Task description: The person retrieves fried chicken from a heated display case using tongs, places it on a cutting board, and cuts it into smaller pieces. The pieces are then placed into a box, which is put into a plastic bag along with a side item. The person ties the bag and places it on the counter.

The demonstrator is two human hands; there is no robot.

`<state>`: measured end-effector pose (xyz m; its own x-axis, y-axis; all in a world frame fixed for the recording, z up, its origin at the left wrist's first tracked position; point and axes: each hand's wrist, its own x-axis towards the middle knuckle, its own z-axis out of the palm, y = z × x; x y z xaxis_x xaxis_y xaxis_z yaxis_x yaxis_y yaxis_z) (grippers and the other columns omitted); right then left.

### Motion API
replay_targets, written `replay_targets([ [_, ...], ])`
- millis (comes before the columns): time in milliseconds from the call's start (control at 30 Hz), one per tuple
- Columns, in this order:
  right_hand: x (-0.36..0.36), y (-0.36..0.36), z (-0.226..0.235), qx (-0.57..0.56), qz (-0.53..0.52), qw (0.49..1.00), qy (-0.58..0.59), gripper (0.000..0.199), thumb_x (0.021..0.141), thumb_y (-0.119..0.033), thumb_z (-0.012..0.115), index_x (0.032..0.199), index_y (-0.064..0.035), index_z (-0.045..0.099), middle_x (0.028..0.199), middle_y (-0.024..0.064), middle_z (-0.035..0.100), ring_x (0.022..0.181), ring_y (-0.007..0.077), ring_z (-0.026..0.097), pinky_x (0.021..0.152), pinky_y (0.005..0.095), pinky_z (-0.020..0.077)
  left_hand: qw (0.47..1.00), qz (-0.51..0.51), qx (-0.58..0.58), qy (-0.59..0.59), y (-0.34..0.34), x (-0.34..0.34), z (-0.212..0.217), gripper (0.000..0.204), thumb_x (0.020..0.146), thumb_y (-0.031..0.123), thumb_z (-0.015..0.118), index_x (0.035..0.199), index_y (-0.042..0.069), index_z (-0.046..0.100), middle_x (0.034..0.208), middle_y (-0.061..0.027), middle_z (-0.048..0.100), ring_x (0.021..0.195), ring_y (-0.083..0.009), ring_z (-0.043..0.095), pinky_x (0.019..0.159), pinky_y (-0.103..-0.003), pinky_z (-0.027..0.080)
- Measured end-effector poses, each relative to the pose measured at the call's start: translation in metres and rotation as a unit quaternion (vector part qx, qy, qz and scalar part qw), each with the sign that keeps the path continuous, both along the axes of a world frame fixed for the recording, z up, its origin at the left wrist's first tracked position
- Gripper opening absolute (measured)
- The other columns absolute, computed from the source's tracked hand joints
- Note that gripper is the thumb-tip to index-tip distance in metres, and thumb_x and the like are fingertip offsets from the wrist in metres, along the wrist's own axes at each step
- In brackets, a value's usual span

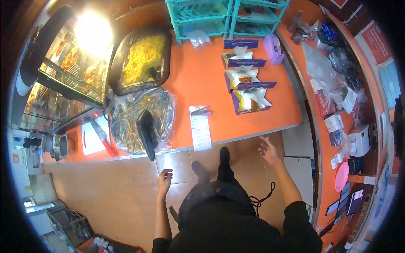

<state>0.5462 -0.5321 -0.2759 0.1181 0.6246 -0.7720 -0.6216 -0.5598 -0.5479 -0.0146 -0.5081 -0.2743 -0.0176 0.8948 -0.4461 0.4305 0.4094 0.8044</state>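
Note:
My left hand [165, 181] hangs in front of the counter's near edge with nothing in it, its fingers loosely bent and a little apart. My right hand [268, 151] is empty too, fingers spread, near the front edge at the right. Closest to it on the orange counter [202, 76] stand three open purple boxes in a row; the nearest box [252, 101] has food and paper inside. A long paper slip [200, 130] lies at the front edge with a small metal utensil on it. Left of it, a black-handled scoop [146, 133] rests on a round plastic-covered tray [122, 133].
Behind the covered tray sits a black tray [166, 55] of yellow rice. A red-handled knife [101, 134] lies on a white board [90, 143]. A lit glass cabinet [69, 69] stands left, teal racks [200, 12] behind. Bagged packages [322, 97] and a white printer [359, 141] line the right counter.

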Motion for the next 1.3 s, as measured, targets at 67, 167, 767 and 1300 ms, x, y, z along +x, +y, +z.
replay_targets([
  [67, -0.004, 0.008, -0.010, -0.033, -0.097, 0.994, -0.047, 0.084, 0.074, -0.075, 0.069, 0.133, -0.0200, 0.047, 0.093, -0.0011, 0.052, 0.080, 0.0176, 0.058, 0.067, 0.0321, 0.0450, 0.999, -0.023, -0.016, 0.021, -0.002, -0.007, -0.002, 0.022, 0.091, 0.010, 0.057, 0.110, 0.005, 0.067, 0.089, -0.0120, 0.069, 0.081, -0.0188, 0.067, 0.071, -0.032, 0.053],
  [167, -0.022, 0.028, -0.032, -0.036, -0.126, 0.984, -0.121, 0.086, 0.072, -0.080, 0.065, 0.132, -0.0203, 0.045, 0.094, -0.0017, 0.052, 0.079, 0.0166, 0.058, 0.067, 0.0309, 0.0454, 0.996, -0.068, -0.028, 0.055, -0.019, -0.022, -0.009, 0.024, 0.090, 0.015, 0.060, 0.111, 0.005, 0.067, 0.091, -0.0145, 0.069, 0.080, -0.0220, 0.068, 0.071, -0.034, 0.053],
  [767, 0.016, -0.002, -0.187, -0.048, 0.110, 0.892, -0.435, 0.039, 0.094, -0.047, 0.063, 0.111, -0.0116, 0.065, 0.108, 0.0018, 0.062, 0.084, 0.0136, 0.062, 0.057, 0.0292, 0.0494, 0.959, -0.280, 0.028, -0.036, 0.057, 0.012, 0.034, 0.028, 0.090, 0.010, 0.063, 0.118, 0.003, 0.062, 0.104, -0.0128, 0.063, 0.089, -0.0220, 0.064, 0.078, -0.034, 0.054],
  [1300, -0.096, 0.080, 0.080, 0.015, 0.239, 0.959, -0.151, 0.034, 0.091, -0.033, 0.067, 0.111, -0.0058, 0.066, 0.100, 0.0049, 0.069, 0.080, 0.0152, 0.065, 0.070, 0.0307, 0.0501, 0.882, -0.407, 0.234, 0.031, 0.191, 0.141, 0.032, 0.108, 0.060, 0.019, 0.083, 0.153, 0.010, 0.029, 0.161, -0.0143, 0.022, 0.150, -0.0402, 0.008, 0.121, -0.057, 0.007],
])
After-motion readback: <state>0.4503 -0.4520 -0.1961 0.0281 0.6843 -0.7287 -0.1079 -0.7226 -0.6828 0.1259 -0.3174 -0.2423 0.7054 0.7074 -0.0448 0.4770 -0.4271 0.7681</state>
